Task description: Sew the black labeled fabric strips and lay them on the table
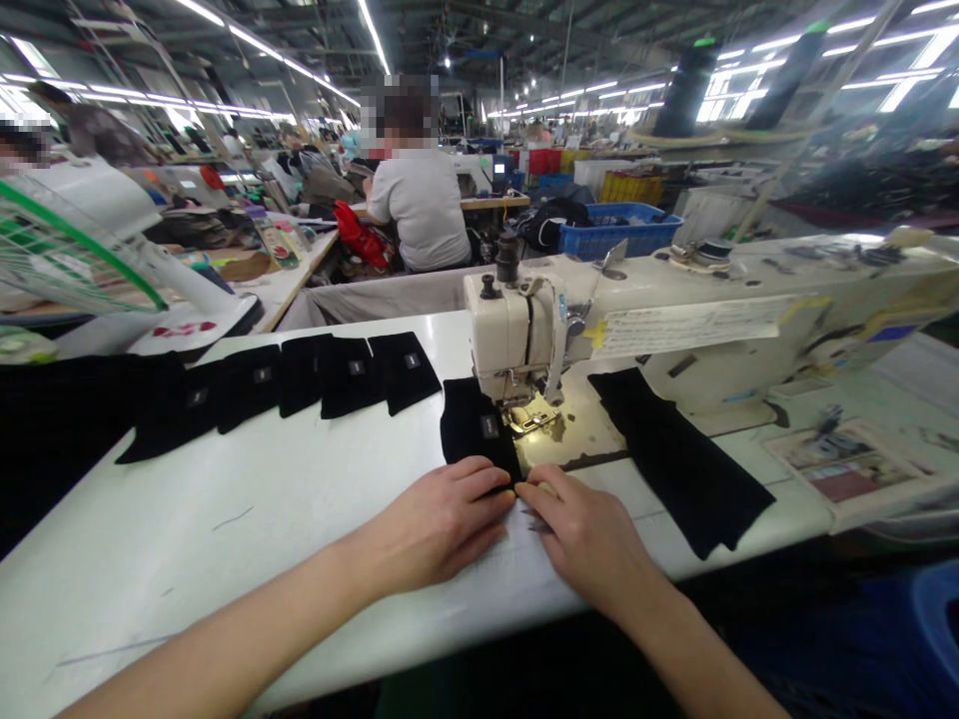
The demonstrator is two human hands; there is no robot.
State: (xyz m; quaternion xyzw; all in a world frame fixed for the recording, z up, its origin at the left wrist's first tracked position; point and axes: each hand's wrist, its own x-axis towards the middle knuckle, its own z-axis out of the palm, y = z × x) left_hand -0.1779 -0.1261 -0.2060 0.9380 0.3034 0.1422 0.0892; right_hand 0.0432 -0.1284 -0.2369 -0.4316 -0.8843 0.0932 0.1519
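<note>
A black fabric piece [469,411] with a small grey label [489,426] lies left of the presser foot [533,423] of a sewing machine [516,335]. My left hand [461,519] pinches the near edge of this piece, fingers closed. Close beside it, fingertips almost touching, my right hand [588,529] is closed at the piece's near right corner. Under the right fingers shows a small dark pointed metal tip [536,521], perhaps thread snips; the rest is hidden in the hand. The machine's light falls on the needle plate.
Several labelled black pieces [349,374] lie in an overlapping row at the left. Longer black fabric [681,459] lies right of the needle. A fan [75,240] stands far left, a parts tray [846,459] right. A person [424,205] sits ahead near a blue basket [621,230].
</note>
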